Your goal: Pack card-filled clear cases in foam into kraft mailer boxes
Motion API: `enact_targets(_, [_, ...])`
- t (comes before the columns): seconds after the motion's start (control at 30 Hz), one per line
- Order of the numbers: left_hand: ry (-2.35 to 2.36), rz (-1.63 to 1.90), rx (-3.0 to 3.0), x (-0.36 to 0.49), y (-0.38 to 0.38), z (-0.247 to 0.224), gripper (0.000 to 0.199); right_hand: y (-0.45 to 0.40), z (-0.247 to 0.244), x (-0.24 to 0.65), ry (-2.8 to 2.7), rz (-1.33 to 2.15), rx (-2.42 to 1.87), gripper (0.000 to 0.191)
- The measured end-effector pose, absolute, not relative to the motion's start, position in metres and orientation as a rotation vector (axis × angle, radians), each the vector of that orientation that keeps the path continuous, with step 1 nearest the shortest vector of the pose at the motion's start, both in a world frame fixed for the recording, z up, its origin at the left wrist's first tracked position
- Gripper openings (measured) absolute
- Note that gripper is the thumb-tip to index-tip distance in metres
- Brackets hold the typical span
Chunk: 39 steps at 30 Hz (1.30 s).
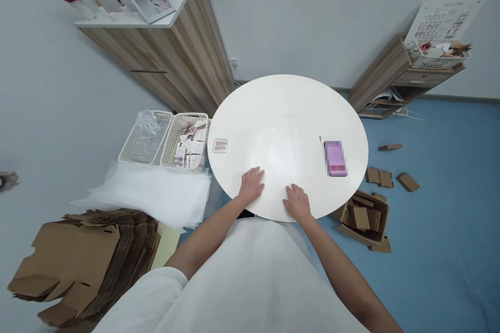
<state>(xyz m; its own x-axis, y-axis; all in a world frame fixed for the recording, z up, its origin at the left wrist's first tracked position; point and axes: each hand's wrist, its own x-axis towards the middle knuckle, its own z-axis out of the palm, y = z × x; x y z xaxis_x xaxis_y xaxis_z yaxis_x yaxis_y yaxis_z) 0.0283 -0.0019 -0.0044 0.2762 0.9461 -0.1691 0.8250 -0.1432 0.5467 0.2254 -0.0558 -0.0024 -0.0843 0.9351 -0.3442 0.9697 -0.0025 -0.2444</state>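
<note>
My left hand (252, 185) rests on the near edge of the round white table (285, 114), fingers apart and nothing in it. To its right, my right hand (297, 202) lies on the same near edge, also empty with its fingers spread a little. A small clear case with pink pieces (221, 145) sits at the table's left edge. On the right side of the table lies a purple phone-like object (335, 158), its surface blurred. Neither hand touches these two things.
Left of the table stand a basket of cards (191, 140) and a basket of clear bags (144, 138), with white sheets (152, 187) and flat cardboard (74, 255) nearer. An open carton of small boxes (361, 218) is on the floor at right. Cabinets stand behind.
</note>
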Motion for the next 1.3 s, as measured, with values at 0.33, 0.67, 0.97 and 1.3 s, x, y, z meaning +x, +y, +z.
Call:
enact_targets(0.33, [1.390, 0.186, 2.089, 0.031, -0.010, -0.017, 0.046, -0.047, -0.006, 0.227, 2.096, -0.560, 2.180, 0.036])
enact_targets(0.67, [1.282, -0.005, 2.136, 0.023, -0.011, -0.011, 0.053, -0.051, -0.008, 0.223, 2.060, -0.534, 2.308, 0.039])
enact_targets(0.97, [1.649, 0.389, 1.819, -0.044, 0.023, -0.003, 0.058, -0.010, 0.006, 0.165, 2.283, -0.710, 2.341, 0.038])
enact_targets(1.3, [1.770, 0.765, 1.083, -0.133, 0.087, -0.032, 0.072, 0.094, 0.001, 0.035, 2.045, -1.903, 2.198, 0.053])
